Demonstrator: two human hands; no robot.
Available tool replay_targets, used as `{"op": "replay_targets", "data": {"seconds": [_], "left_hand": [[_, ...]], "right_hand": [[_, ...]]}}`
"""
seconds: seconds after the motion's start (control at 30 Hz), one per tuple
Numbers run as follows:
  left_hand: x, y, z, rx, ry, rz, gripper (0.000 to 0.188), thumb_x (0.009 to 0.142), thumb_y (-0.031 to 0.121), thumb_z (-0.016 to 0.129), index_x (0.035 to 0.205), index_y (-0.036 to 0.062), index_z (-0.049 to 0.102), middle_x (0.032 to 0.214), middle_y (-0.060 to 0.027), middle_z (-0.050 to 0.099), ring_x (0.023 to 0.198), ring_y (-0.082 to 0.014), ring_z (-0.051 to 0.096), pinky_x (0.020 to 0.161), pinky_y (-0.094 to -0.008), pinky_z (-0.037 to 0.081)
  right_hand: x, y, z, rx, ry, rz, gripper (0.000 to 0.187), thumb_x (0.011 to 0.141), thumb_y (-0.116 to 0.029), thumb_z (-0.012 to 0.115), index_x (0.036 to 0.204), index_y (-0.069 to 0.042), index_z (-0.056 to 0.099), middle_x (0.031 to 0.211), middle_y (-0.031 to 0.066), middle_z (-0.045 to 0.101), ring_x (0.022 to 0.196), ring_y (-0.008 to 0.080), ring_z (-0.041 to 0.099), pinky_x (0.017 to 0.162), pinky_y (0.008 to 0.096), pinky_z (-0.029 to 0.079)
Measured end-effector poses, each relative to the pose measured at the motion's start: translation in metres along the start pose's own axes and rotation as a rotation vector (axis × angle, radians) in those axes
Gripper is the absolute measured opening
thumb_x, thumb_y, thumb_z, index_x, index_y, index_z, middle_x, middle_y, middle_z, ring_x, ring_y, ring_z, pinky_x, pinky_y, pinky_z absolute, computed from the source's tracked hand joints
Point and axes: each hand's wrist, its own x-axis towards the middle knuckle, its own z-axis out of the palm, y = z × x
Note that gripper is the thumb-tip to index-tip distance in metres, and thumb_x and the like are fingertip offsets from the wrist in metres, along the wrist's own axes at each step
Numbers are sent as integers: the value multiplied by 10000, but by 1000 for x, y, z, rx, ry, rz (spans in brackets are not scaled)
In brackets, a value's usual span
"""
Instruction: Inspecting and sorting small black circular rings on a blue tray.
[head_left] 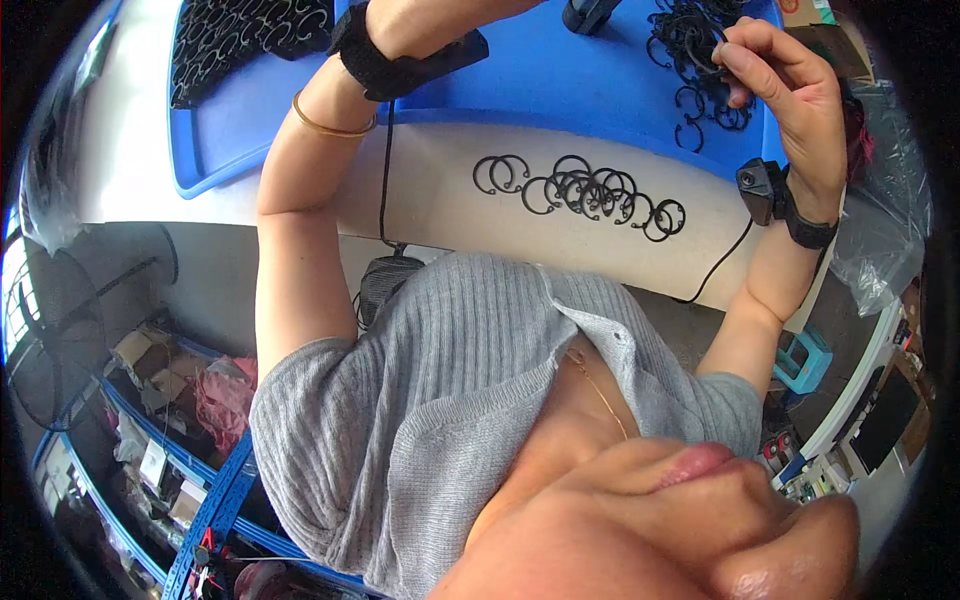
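At the upper right, my right hand (pixel 795 95) is closed, thumb and index finger pinched on a black snap ring (pixel 717 55) at the edge of a tangled pile of snap rings (pixel 690 30). The fingers partly hide the held ring. My left hand (pixel 455 12) runs out of the top edge beyond its black wristband, over the blue tray (pixel 560 105); its fingers are out of sight. Several loose snap rings (pixel 595 190) lie overlapping on the white tabletop (pixel 430 185), between the tray and my body.
Rows of black rings (pixel 250 45) fill the tray's upper left. A dark device (pixel 588 14) stands at the top. Cables hang from both wristbands. Clear plastic (pixel 880 240) lies at the right, with a teal stool (pixel 803 360) below. Blue shelving (pixel 150 450) holds boxes at lower left.
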Motion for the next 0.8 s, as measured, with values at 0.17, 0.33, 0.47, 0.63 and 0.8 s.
{"op": "replay_targets", "data": {"seconds": [0.17,0.33,0.47,0.63,0.8], "left_hand": [[1,5,-3,4,-17,-29,469,831,0,779,1267,-11,609,1093,-188,718,975,-312,716,850,-383,585],[0,4,-1,-3,-15,-59,485,832,5,781,1281,0,599,1099,-194,723,969,-315,724,836,-385,592],[1,6,-4,-10,-20,-73,488,833,11,782,1285,3,596,1105,-197,727,968,-315,727,834,-385,595],[2,7,-4,8,-13,-76,481,838,19,780,1284,3,600,1101,-194,731,966,-311,727,831,-381,596],[-2,7,2,14,-9,-71,481,836,16,775,1285,2,603,1103,-191,730,957,-306,726,826,-376,596]], "right_hand": [[-1,-2,2,4,-3,17,185,977,-155,727,1102,-18,734,1000,29,715,763,72,592,699,221,486],[-1,-2,1,20,-33,-1,198,981,-154,722,1118,-10,726,1005,40,718,765,77,596,702,225,490],[0,-2,0,-9,-36,-24,205,984,-153,718,1126,-5,721,1010,46,720,765,79,598,704,225,491],[0,-4,2,7,-30,-10,198,987,-151,714,1120,-5,723,1010,44,720,768,79,601,702,227,493],[-1,1,2,3,-42,-29,190,988,-148,711,1118,-11,726,1007,40,720,771,77,602,701,226,494]]}}
